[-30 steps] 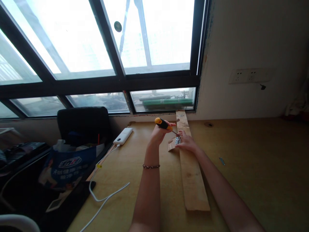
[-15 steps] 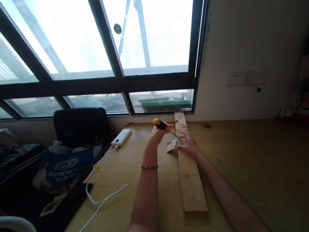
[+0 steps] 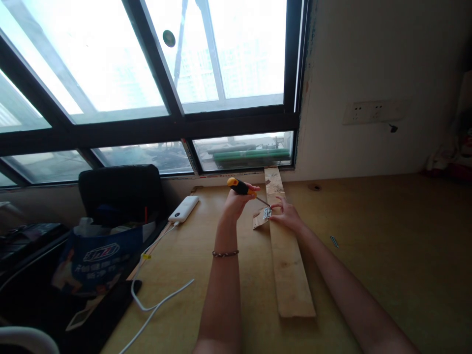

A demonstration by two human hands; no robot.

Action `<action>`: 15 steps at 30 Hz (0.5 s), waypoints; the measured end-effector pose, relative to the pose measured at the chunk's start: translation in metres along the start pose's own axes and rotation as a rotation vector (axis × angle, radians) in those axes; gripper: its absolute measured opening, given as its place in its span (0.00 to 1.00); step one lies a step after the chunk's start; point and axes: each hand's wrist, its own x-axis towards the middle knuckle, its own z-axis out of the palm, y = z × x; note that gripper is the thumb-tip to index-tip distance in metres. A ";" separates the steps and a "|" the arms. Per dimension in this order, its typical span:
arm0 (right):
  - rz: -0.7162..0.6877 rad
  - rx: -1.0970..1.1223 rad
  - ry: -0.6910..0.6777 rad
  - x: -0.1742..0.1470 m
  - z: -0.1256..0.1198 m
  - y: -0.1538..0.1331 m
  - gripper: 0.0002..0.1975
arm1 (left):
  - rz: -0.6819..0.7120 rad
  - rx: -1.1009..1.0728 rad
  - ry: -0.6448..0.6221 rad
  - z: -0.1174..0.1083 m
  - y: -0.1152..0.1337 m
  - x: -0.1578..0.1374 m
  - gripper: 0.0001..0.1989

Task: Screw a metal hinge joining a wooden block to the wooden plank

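Observation:
My left hand (image 3: 236,202) is wrapped round the yellow and black handle of a screwdriver (image 3: 241,188). The shaft slants down to the right, its tip at a small metal hinge (image 3: 267,213). The hinge lies across the edge of a long wooden board (image 3: 291,265) and a short wood piece (image 3: 259,220) to its left. Thumb and index finger of my right hand (image 3: 288,215) grip at the right side of the hinge, beside the screwdriver tip. Whether they also pinch a screw is too small to tell.
On the wooden table (image 3: 361,290), a white power bank (image 3: 184,209) with a white cable (image 3: 162,302) lies left. Small metal pieces (image 3: 334,241) lie right of the board. A black chair (image 3: 120,191) with a blue bag (image 3: 99,260) stands left. The window (image 3: 236,88) is behind.
The whole view has shifted slightly. Both hands keep their places at the hinge, and the screwdriver tip stays there with little visible difference.

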 end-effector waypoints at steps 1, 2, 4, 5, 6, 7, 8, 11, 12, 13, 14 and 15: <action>-0.005 0.013 -0.003 0.000 0.000 0.000 0.41 | 0.006 0.025 0.017 0.001 0.000 0.000 0.14; -0.008 0.026 -0.003 -0.001 -0.001 0.000 0.41 | 0.016 0.056 0.038 0.002 -0.001 0.001 0.13; -0.012 0.046 0.001 -0.002 -0.001 -0.001 0.41 | 0.042 0.143 0.090 0.004 -0.002 0.004 0.13; -0.017 0.055 0.004 -0.003 -0.002 -0.001 0.41 | 0.057 0.194 0.117 0.005 -0.002 0.005 0.13; -0.024 0.064 0.006 -0.003 -0.003 -0.001 0.41 | 0.071 0.245 0.143 0.006 -0.003 0.006 0.14; -0.034 0.072 0.007 -0.004 -0.003 -0.002 0.41 | 0.083 0.295 0.167 0.007 -0.004 0.008 0.14; -0.042 0.078 0.005 -0.005 -0.004 -0.002 0.41 | 0.099 0.344 0.189 0.008 -0.004 0.008 0.15; -0.053 0.083 -0.006 -0.006 -0.005 -0.003 0.40 | 0.179 0.468 0.226 0.011 -0.005 0.008 0.16; -0.051 0.083 -0.006 -0.006 -0.005 -0.003 0.40 | 0.208 0.499 0.225 0.013 -0.005 0.008 0.16; -0.047 0.082 -0.003 -0.006 -0.005 -0.004 0.41 | 0.233 0.521 0.218 0.014 -0.005 0.007 0.16; -0.043 0.083 0.000 -0.006 -0.005 -0.004 0.41 | 0.253 0.534 0.208 0.015 -0.006 0.006 0.16; -0.039 0.082 0.003 -0.005 -0.004 -0.004 0.42 | 0.266 0.541 0.196 0.016 -0.007 0.006 0.17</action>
